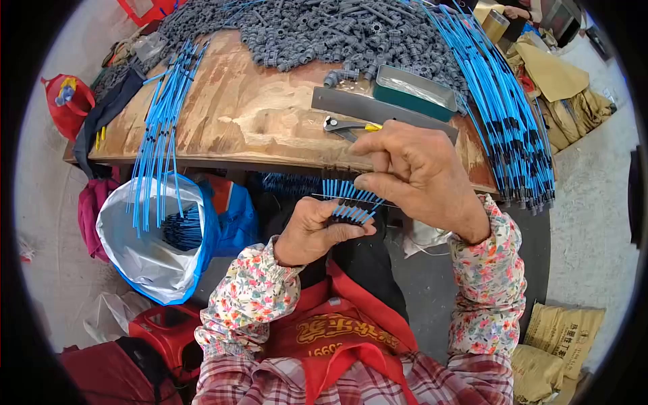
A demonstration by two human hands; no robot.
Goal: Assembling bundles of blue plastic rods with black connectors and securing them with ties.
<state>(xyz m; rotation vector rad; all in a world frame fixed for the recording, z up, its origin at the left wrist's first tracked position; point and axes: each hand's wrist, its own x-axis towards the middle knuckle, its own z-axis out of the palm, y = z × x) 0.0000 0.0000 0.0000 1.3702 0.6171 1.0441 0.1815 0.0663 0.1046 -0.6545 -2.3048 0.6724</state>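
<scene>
Blue tubes: a row with black parts (pixel 356 212), in front of the bench (pixel 229 128), above the lap; a thin pale strip crosses it.
Left hand (pixel 316 231): fingers and thumb pinching the row from its left.
Right hand (pixel 424 177): over the row's right side, fingers curled, thumb toward the tubes; cannot tell whether they pinch anything.
Pliers (pixel 345 127): on the bench, just beyond the right hand.
Green tin (pixel 417 99): near the grey fittings (pixel 351 40).
Open bag (pixel 116 223): left of the left hand.
</scene>
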